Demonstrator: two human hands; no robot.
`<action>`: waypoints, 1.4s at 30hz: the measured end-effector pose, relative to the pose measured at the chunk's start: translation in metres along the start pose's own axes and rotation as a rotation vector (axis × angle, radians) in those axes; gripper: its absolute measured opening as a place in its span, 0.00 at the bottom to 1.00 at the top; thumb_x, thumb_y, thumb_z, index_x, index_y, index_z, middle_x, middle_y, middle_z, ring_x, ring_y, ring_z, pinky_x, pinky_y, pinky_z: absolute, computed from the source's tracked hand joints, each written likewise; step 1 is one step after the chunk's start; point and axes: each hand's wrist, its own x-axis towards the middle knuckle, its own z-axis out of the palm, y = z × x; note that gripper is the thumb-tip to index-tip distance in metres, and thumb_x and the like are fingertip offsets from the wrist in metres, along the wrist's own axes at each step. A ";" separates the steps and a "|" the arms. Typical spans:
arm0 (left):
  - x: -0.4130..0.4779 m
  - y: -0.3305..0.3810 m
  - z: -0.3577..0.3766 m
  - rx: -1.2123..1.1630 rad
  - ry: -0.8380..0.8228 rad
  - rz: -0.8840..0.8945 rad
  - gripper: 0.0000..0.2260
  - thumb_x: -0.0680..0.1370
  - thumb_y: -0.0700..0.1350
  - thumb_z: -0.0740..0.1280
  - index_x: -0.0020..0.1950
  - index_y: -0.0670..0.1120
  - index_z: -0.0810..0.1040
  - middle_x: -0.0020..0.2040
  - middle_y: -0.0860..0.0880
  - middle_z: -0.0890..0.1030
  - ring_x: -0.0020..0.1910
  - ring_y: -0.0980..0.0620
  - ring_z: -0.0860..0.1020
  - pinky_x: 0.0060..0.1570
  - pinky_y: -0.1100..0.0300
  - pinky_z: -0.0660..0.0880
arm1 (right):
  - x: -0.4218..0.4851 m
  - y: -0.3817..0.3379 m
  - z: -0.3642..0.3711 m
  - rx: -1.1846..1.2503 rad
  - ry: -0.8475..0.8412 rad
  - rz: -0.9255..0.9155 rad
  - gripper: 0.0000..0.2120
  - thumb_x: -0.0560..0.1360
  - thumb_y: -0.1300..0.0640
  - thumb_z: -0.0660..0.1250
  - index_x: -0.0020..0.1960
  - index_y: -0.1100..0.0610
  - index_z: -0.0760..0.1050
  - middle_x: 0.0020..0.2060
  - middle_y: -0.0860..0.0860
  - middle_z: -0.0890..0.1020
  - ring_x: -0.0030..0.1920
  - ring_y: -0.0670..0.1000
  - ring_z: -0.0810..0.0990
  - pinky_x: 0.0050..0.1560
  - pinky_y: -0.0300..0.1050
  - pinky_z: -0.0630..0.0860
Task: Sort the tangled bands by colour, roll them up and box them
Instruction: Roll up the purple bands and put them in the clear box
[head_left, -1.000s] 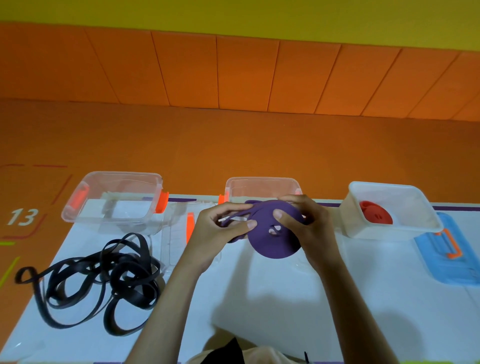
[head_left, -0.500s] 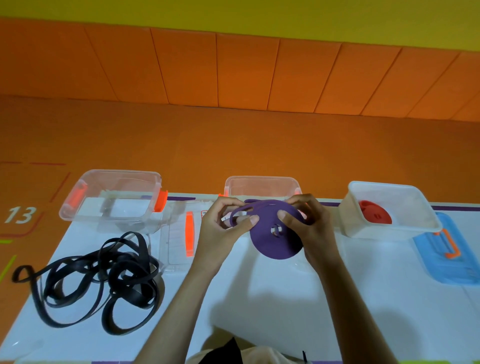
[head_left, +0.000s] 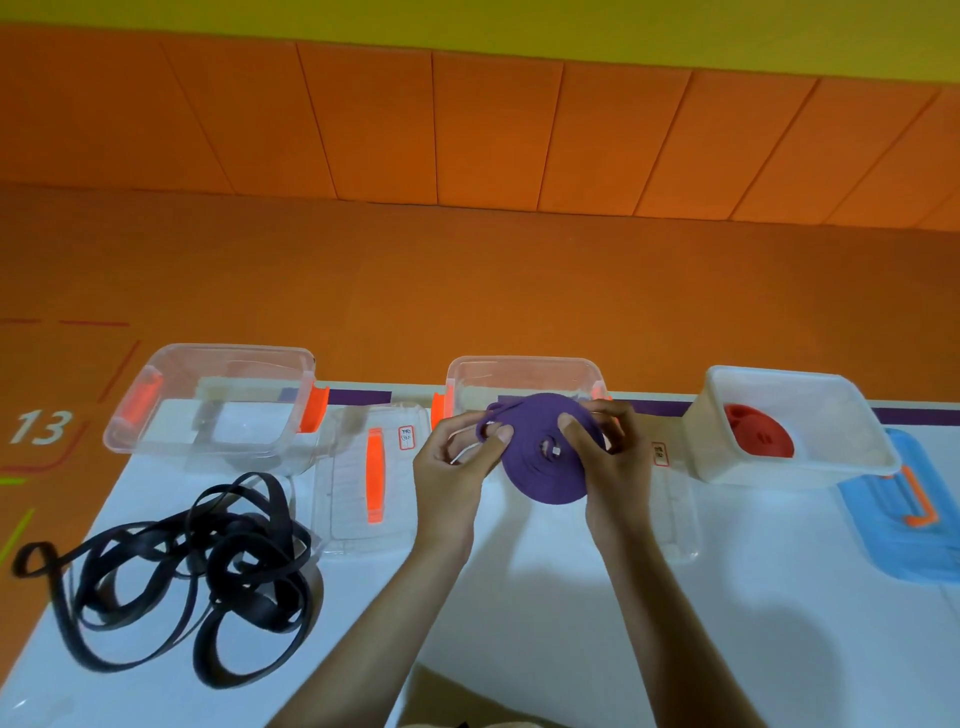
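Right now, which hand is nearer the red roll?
Right. The right hand grips the purple roll at its right edge, just left of the white box holding the red roll. The left hand pinches the purple roll's left side, farther away.

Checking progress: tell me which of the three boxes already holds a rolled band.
The white box at far right: a red roll lies inside. The left clear box and the middle clear box show no band inside.
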 end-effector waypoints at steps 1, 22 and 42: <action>0.005 -0.001 0.004 -0.011 0.005 -0.013 0.12 0.74 0.42 0.81 0.55 0.51 0.86 0.53 0.42 0.88 0.54 0.42 0.87 0.50 0.55 0.84 | 0.005 0.002 0.003 0.010 0.024 0.009 0.12 0.70 0.56 0.79 0.46 0.42 0.81 0.46 0.46 0.85 0.49 0.50 0.85 0.47 0.56 0.81; 0.139 -0.024 0.017 0.381 -0.217 -0.001 0.40 0.72 0.35 0.81 0.78 0.51 0.66 0.73 0.50 0.70 0.57 0.68 0.81 0.48 0.66 0.80 | 0.115 0.067 -0.004 -0.253 -0.118 0.129 0.14 0.71 0.63 0.81 0.47 0.46 0.81 0.49 0.48 0.85 0.51 0.57 0.85 0.45 0.63 0.84; 0.143 -0.048 0.016 0.097 -0.215 -0.319 0.17 0.76 0.38 0.78 0.63 0.46 0.82 0.60 0.41 0.86 0.56 0.41 0.87 0.52 0.48 0.85 | 0.124 0.078 -0.002 -0.060 -0.066 0.266 0.12 0.68 0.56 0.80 0.45 0.45 0.79 0.48 0.47 0.88 0.48 0.50 0.88 0.36 0.42 0.82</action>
